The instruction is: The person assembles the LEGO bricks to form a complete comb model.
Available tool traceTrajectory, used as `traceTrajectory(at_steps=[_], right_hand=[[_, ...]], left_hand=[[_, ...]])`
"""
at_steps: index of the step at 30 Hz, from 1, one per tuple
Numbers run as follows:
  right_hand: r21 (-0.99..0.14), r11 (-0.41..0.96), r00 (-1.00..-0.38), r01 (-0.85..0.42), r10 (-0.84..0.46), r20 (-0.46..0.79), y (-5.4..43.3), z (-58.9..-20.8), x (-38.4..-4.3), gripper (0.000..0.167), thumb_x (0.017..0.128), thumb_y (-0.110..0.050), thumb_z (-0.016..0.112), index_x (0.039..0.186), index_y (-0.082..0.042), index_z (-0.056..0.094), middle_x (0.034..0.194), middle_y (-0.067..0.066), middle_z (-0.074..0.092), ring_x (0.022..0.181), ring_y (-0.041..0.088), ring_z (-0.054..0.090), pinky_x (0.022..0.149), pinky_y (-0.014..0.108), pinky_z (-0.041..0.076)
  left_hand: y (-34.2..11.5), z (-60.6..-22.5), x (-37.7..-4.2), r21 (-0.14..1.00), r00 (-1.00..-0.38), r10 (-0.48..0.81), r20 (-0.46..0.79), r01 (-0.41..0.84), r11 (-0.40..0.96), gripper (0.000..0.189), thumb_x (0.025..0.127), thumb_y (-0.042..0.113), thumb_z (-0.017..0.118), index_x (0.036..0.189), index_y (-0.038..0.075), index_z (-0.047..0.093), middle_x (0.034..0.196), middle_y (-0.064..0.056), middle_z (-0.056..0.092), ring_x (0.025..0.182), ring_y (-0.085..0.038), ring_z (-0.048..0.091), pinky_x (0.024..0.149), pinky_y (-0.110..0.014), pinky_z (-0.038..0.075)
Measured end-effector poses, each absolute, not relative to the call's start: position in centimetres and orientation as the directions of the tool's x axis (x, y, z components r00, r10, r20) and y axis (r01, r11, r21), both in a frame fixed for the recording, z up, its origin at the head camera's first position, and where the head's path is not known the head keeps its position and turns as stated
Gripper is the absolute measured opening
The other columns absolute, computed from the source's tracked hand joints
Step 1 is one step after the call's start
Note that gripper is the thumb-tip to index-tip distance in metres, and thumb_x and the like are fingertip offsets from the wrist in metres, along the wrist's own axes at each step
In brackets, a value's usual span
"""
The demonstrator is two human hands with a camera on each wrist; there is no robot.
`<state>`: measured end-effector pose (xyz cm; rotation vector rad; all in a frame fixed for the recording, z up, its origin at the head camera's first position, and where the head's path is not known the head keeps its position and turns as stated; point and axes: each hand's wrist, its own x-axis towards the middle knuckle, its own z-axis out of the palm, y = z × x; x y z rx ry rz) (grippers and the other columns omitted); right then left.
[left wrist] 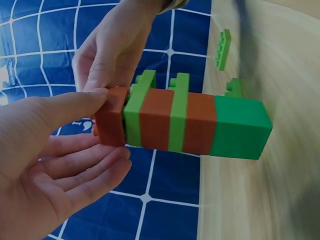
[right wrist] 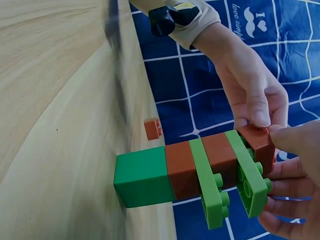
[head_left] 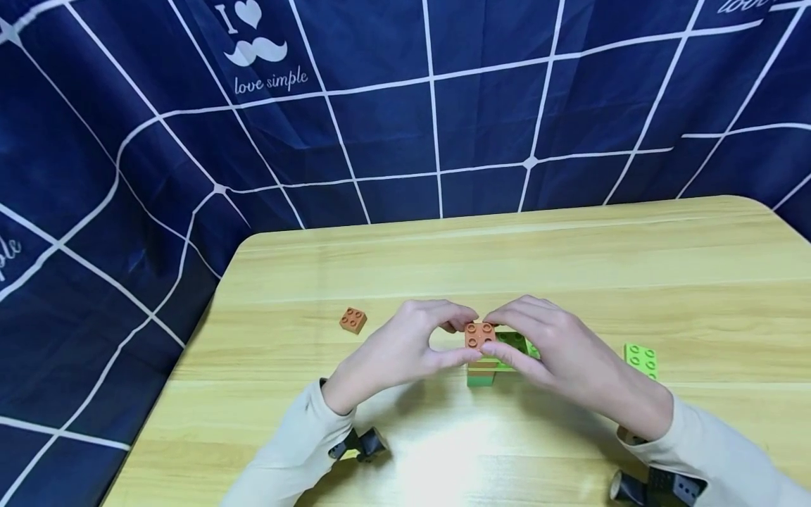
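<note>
Pale sleeves [head_left: 285, 443] frame the left hand [head_left: 415, 345] and right hand [head_left: 557, 345], both pinching the orange brick [head_left: 479, 335] atop an upright stack [left wrist: 200, 125] (not quite flush). Seating it seems the current step; the next move calls for even downward pressure. Wood-grain table [head_left: 317, 274], navy gridded cloth [head_left: 380, 134] beyond.

Taking the brick tower [head_left: 483, 365] as clock centre in the head view, there is passing room over the table [head_left: 507, 260] at 12 o'clock and between the sleeves [head_left: 288, 447] at 6. The left hand [head_left: 408, 345] blocks 9, a loose orange brick [head_left: 353, 320] beyond; the right hand [head_left: 557, 345] blocks 3, before a green brick [head_left: 641, 358].
</note>
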<state>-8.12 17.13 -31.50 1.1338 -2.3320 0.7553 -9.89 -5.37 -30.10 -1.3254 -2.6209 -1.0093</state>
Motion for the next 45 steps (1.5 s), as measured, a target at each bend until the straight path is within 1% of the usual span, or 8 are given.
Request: traceTrajectory(at_steps=[6, 12, 16, 21, 28, 35, 39, 45], right_hand=[[-0.267, 0.544, -0.588, -0.796, -0.586, 0.557, 17.1, -31.4, -7.9, 0.037, 0.098, -0.039, 0.055, 0.107, -0.006, 0.069, 0.102, 0.0, 0.069, 0.094, 0.016, 0.064, 0.08, 0.037, 0.057], [-0.252, 0.561, -0.598, -0.788, -0.603, 0.528, 17.2, -31.2, -7.7, 0.037, 0.099, -0.038, 0.053, 0.109, -0.005, 0.067, 0.103, 0.002, 0.068, 0.096, 0.018, 0.064, 0.081, 0.039, 0.056], [-0.237, 0.577, -0.606, -0.782, -0.614, 0.505, 17.2, -31.1, -7.6, 0.039, 0.1, -0.039, 0.051, 0.11, -0.004, 0.067, 0.103, 0.004, 0.069, 0.095, 0.018, 0.064, 0.081, 0.039, 0.057], [-0.205, 0.576, -0.592, -0.792, -0.638, 0.492, 17.0, -30.9, -7.6, 0.042, 0.102, -0.04, 0.046, 0.109, -0.004, 0.066, 0.101, 0.004, 0.068, 0.094, 0.019, 0.064, 0.08, 0.039, 0.056], [-0.12, 0.576, -0.551, -0.809, -0.671, 0.496, 16.4, -30.8, -7.5, 0.057, 0.105, -0.042, 0.028, 0.11, 0.002, 0.064, 0.099, 0.01, 0.068, 0.093, 0.026, 0.063, 0.082, 0.044, 0.055], [-0.122, 0.567, -0.546, -0.814, -0.678, 0.493, 16.3, -30.8, -7.3, 0.058, 0.105, -0.043, 0.027, 0.112, 0.001, 0.064, 0.099, 0.01, 0.068, 0.094, 0.026, 0.063, 0.084, 0.044, 0.055], [-0.114, 0.556, -0.528, -0.824, -0.678, 0.512, 16.5, -30.7, -7.1, 0.057, 0.105, -0.043, 0.027, 0.111, 0.001, 0.064, 0.099, 0.01, 0.068, 0.095, 0.028, 0.064, 0.084, 0.046, 0.054], [-0.116, 0.557, -0.521, -0.823, -0.656, 0.545, 16.9, -30.7, -7.1, 0.053, 0.105, -0.042, 0.029, 0.109, -0.002, 0.063, 0.099, 0.007, 0.066, 0.096, 0.027, 0.063, 0.083, 0.046, 0.054]], left_hand=[[-5.6, -29.7, -9.9, 0.546, -0.618, 0.721, 0.313, 0.738, 0.395, 0.03, 0.089, 0.02, 0.072, 0.112, 0.001, 0.068, 0.102, -0.005, 0.071, 0.09, -0.014, 0.065, 0.083, -0.015, 0.051], [-5.5, -29.7, -9.7, 0.542, -0.617, 0.723, 0.312, 0.74, 0.398, 0.032, 0.089, 0.02, 0.071, 0.114, 0.0, 0.068, 0.103, -0.006, 0.071, 0.091, -0.013, 0.065, 0.084, -0.015, 0.05], [-5.4, -29.6, -9.6, 0.54, -0.625, 0.724, 0.293, 0.733, 0.413, 0.034, 0.091, 0.022, 0.069, 0.116, 0.0, 0.067, 0.108, -0.009, 0.071, 0.098, -0.015, 0.066, 0.087, -0.016, 0.05], [-5.4, -29.5, -9.4, 0.551, -0.644, 0.711, 0.28, 0.715, 0.43, 0.036, 0.091, 0.023, 0.069, 0.117, -0.001, 0.067, 0.111, -0.01, 0.07, 0.103, -0.017, 0.066, 0.09, -0.017, 0.05], [-5.8, -29.4, -9.2, 0.597, -0.683, 0.672, 0.288, 0.677, 0.431, 0.033, 0.088, 0.022, 0.073, 0.113, 0.0, 0.07, 0.108, -0.009, 0.071, 0.1, -0.015, 0.067, 0.087, -0.016, 0.051], [-6.0, -29.4, -9.0, 0.647, -0.719, 0.637, 0.279, 0.631, 0.428, 0.03, 0.084, 0.021, 0.076, 0.108, 0.003, 0.073, 0.101, -0.006, 0.073, 0.09, -0.011, 0.068, 0.082, -0.015, 0.052], [-5.8, -29.4, -8.9, 0.68, -0.738, 0.625, 0.253, 0.595, 0.428, 0.028, 0.084, 0.022, 0.077, 0.106, 0.006, 0.074, 0.1, -0.004, 0.074, 0.093, -0.009, 0.068, 0.082, -0.016, 0.052], [-5.4, -29.3, -9.0, 0.67, -0.731, 0.633, 0.256, 0.606, 0.429, 0.032, 0.085, 0.023, 0.076, 0.111, 0.005, 0.072, 0.104, -0.005, 0.073, 0.098, -0.011, 0.068, 0.085, -0.016, 0.051]])
